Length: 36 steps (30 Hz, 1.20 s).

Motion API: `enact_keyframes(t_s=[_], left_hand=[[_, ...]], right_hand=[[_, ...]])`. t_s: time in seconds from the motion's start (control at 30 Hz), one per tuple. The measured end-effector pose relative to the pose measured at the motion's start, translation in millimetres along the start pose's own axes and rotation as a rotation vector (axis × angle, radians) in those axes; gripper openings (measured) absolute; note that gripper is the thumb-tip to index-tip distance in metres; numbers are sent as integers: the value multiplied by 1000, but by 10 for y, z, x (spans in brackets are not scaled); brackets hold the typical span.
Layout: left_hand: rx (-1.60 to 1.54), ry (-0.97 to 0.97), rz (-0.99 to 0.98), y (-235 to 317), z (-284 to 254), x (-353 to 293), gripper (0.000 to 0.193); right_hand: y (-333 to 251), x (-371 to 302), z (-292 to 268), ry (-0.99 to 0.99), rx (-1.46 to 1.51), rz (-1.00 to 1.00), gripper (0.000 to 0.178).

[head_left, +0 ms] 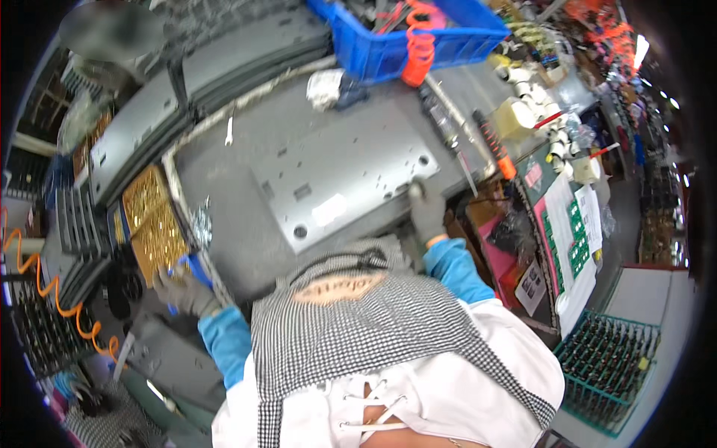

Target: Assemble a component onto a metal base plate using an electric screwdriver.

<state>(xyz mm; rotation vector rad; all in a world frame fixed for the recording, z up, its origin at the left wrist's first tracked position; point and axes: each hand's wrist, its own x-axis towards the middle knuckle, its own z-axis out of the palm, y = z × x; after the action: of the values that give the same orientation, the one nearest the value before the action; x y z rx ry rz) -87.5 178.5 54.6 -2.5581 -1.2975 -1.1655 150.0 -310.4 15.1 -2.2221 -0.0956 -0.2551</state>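
Observation:
A flat grey metal plate [351, 175] with holes and slots lies on the dark work mat, a white label [328, 210] on its near part. My right hand [428, 213], in a grey glove, grips the plate's near right edge; the fingers below the edge are hidden. My left hand [187, 293], also gloved, is at the near end of a tray of brass-coloured fasteners [155, 213]. Its fingers look apart, next to a blue edge [199, 270], and I see nothing held. Small silvery screws [202, 226] lie beside the tray.
A blue bin [426, 48] stands at the back beneath a coiled red hose [420, 52]. Right of the plate lie a power screwdriver [441, 119] and an orange-black tool [494, 145]. A small wrench [230, 131] rests at the back left. Stacked panels [254, 56] stand behind.

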Motion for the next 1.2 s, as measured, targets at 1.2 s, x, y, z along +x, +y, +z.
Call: enact_keyframes(t_s=[1.2], left_hand=[[-559, -938, -310, 1457, 492, -799, 41]], right_hand=[[435, 623, -224, -76, -292, -65, 37]])
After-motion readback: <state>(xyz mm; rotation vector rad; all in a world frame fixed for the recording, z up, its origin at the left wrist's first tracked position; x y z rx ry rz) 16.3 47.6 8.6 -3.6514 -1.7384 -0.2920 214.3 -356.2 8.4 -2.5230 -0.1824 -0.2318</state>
